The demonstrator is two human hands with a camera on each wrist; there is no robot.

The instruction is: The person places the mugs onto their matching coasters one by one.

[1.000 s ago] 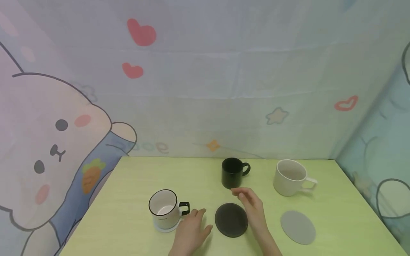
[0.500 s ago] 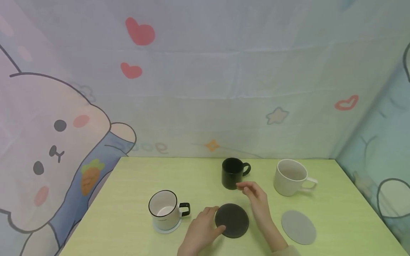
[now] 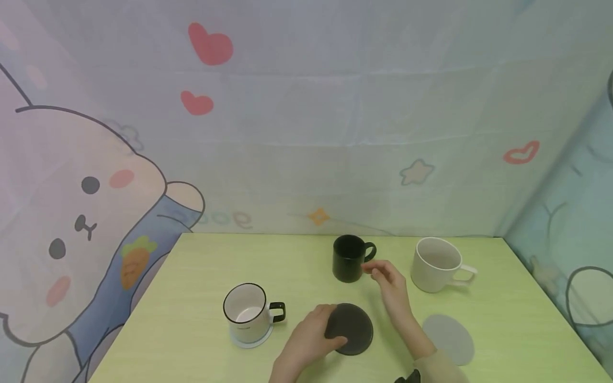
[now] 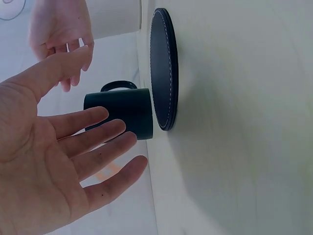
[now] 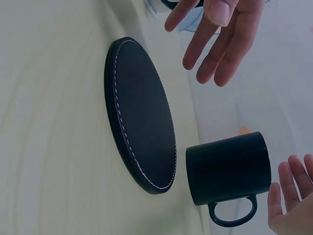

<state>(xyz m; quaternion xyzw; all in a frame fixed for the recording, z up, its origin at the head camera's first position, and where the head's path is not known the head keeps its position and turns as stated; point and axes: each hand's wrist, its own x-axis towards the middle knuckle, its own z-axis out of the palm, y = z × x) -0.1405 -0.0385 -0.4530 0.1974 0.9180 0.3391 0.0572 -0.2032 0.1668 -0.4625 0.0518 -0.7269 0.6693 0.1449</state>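
Note:
Centre of the table in the head view, a round black coaster point(image 3: 355, 327) with white edge stitching lies flat. My left hand point(image 3: 310, 338) hovers over its left side, thumb and fingers apart, holding nothing. In the left wrist view the fingers of that hand point(image 4: 63, 142) are spread, clear of the coaster point(image 4: 164, 68). Behind the coaster stands a black mug point(image 3: 347, 263), handle to the right. My right hand point(image 3: 392, 287) is just right of this mug, below its handle, fingers loosely extended. The right wrist view shows its fingertips close to the mug point(image 5: 227, 166); contact cannot be told.
A white mug point(image 3: 244, 314) with a black rim and handle stands on a pale coaster point(image 3: 248, 344) at left. A wide white mug point(image 3: 433, 266) stands back right. A grey coaster point(image 3: 447, 335) lies in front of it, partly behind the right forearm. A printed cloth point(image 3: 306, 117) hangs behind the table.
My left hand has moved right, from beside the white mug's handle to over the black coaster. My right hand has moved away from the coaster, up and right towards the black mug's handle.

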